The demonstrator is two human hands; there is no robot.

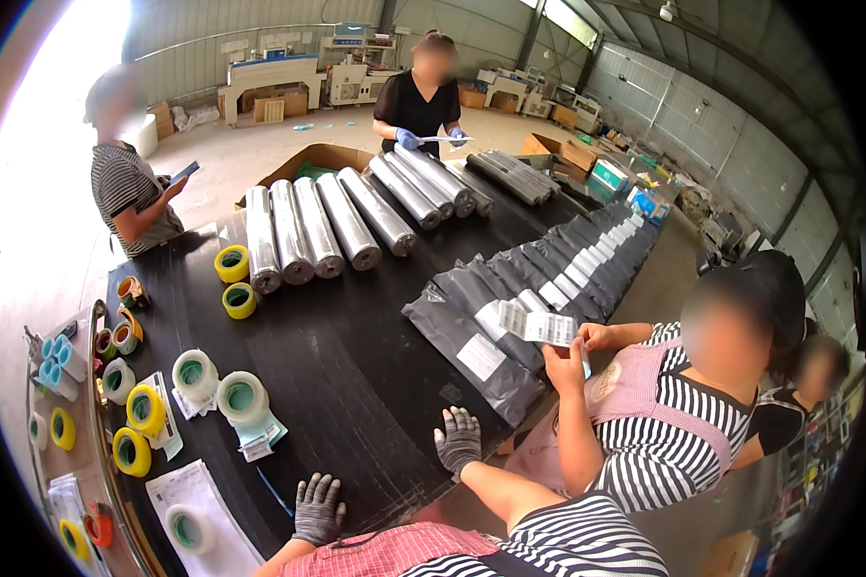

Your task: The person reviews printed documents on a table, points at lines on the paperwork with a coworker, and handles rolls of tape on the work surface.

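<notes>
My left hand (pixel 319 510), in a grey striped glove, lies flat on the black table (pixel 356 413) at its near side, fingers stretched out and holding nothing. Just left of it is a thin blue pen-like stick (pixel 276 491). My right hand (pixel 459 440), gloved alike, rests open near the table's right edge. Closest to that hand is a dark grey plastic mailing bag (pixel 443 332) with a white label (pixel 480 357), the nearest in a long row of similar bags. Beside me a co-worker's hands (pixel 573 361) hold a strip of printed labels (pixel 537 325).
Silvery wrapped rolls (pixel 337 221) line the table's far side. Rolls of clear tape (pixel 243 396) and yellow tape (pixel 145 410) stand at the left, some on paper sheets (pixel 202 500). One person (pixel 135 183) holds a phone; another, across the table (pixel 423 106), holds paper.
</notes>
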